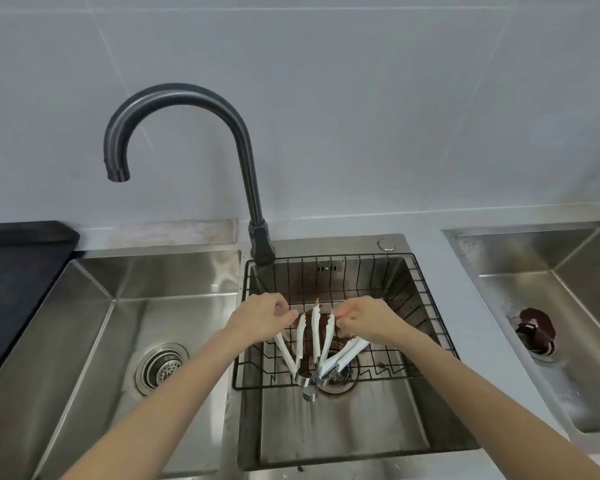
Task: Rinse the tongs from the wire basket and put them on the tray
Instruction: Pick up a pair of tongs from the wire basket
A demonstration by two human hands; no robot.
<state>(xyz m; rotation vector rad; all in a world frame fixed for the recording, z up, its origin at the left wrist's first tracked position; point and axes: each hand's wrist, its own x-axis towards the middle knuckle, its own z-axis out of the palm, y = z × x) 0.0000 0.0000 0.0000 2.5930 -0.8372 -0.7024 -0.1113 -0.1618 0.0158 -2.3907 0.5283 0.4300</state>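
A black wire basket (426,306) sits in the middle sink. Three pairs of white tongs (315,330) with metal hinges lie fanned out in it, their hinges together near the drain and their tips pointing away from me; brown grime stains the tips and the basket under them. My left hand (260,317) is curled over the tip of the leftmost pair (300,341). My right hand (368,322) pinches at the tip of a tong arm (329,332) and covers the ends of the rightmost pair (349,351). The black tray (18,271) lies on the counter at far left.
A dark gooseneck tap (187,98) rises behind the basket, its spout (118,174) over the left sink (160,317); no water runs. A third sink (551,292) at right holds a dark drain stopper (536,329). The wall is white tile.
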